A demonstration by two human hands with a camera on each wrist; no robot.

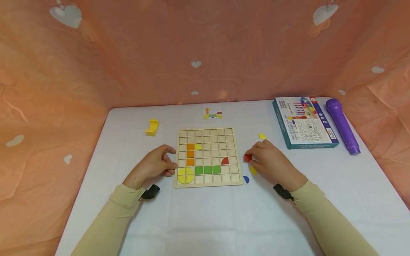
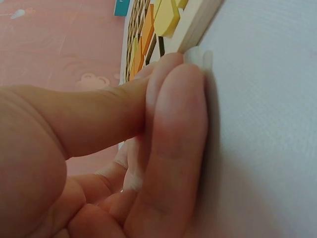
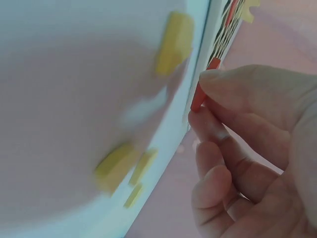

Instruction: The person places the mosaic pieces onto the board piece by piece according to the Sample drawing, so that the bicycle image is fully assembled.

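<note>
Tan sleeves [image 1: 107, 220] slant in from the lower corners of our view, each ending above a black wrist device [image 1: 150, 192]. Between thumb and fingertip, the right hand [image 1: 269, 161] pinches a red tile [image 1: 247, 158] just off the right edge of a wooden grid board [image 1: 208, 185]; our right wrist view shows the tile edge-on, its full outline hidden. Across the board, the left hand [image 1: 153, 163] lies with fingers loosely bent and apart, their tips at the left edge; we cannot tell whether they touch the rim.

Beside the right hand we count a partly covered yellow tile [image 1: 253, 170], a blue half-circle [image 1: 246, 179] near the board's corner and, farther back, a yellow quarter-circle [image 1: 262, 136]. Within the grid, we see three orange squares [image 1: 190, 154] in a column, a yellow quarter [image 1: 198, 146] right of the topmost, three green squares [image 1: 208, 170] in a row, a red quarter-circle [image 1: 225, 161] up and right of that row, and a yellow circle of four quarters [image 1: 185, 175] at lower left.

Beyond the board lies a pattern card [image 1: 213, 112]. On the white tablecloth [image 1: 198, 220] we also find a curved yellow block [image 1: 152, 127] at left and, at right, a printed box [image 1: 305, 122] beside a purple microphone-shaped object [image 1: 342, 126]. Orange fabric [image 1: 208, 42] with pale hearts hangs behind.
</note>
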